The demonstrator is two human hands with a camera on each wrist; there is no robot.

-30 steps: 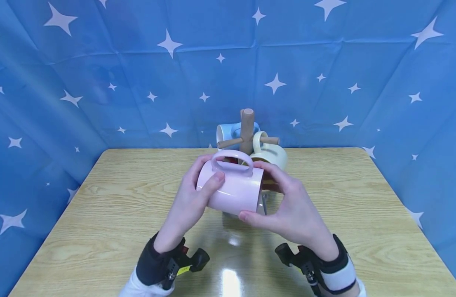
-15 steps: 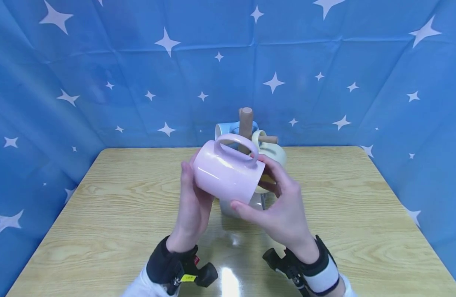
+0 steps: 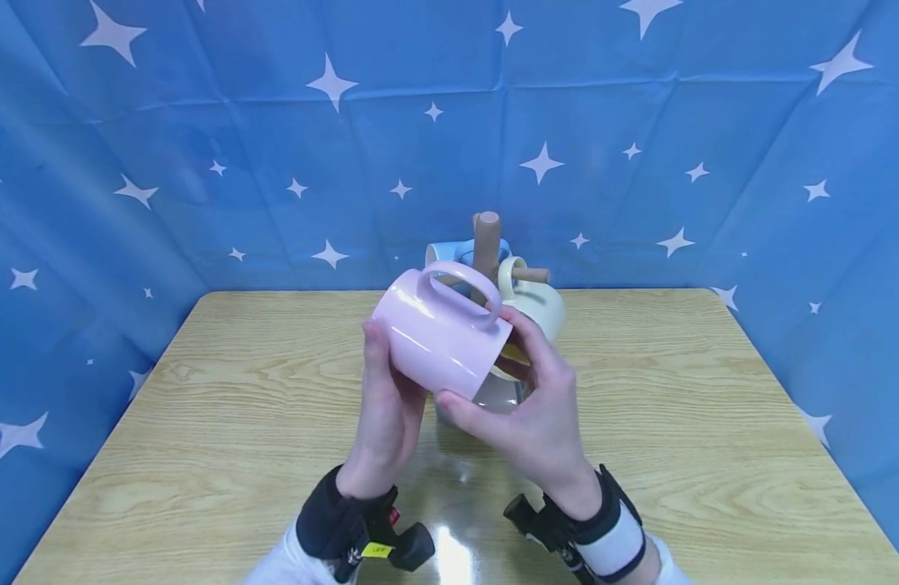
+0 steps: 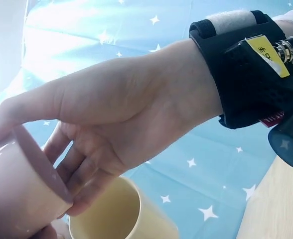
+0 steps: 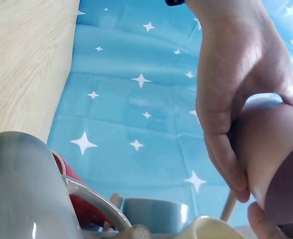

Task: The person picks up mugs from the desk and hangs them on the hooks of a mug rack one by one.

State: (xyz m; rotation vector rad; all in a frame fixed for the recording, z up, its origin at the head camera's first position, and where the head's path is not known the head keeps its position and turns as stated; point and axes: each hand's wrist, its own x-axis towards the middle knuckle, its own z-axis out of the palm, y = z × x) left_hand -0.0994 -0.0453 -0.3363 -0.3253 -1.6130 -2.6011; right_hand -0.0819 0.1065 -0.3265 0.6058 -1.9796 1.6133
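Observation:
A pale pink mug (image 3: 438,337) is held tilted in the air, in front of the wooden mug stand (image 3: 486,248), its handle uppermost. My left hand (image 3: 385,414) supports its left end; in the left wrist view, the thumb lies along the mug (image 4: 17,194) and the fingers (image 4: 81,186) bend around its end. At the other end my right hand (image 3: 530,406) grips the edge, thumb in front and fingers behind. In the right wrist view, fingers of the right hand (image 5: 236,74) curl about the pink mug (image 5: 268,144).
On the stand hang a light blue mug (image 3: 442,253), a cream mug (image 3: 540,305) and a grey mug (image 3: 497,396). A red mug (image 5: 86,201) shows behind the grey one in the right wrist view. The wooden table (image 3: 274,366) meets a blue star-patterned cloth (image 3: 391,146).
The left hand has turned and shifted its grip from the mug's front to its left end. The pink mug has tilted, its right end dipping, and both hands moved slightly left latterly.

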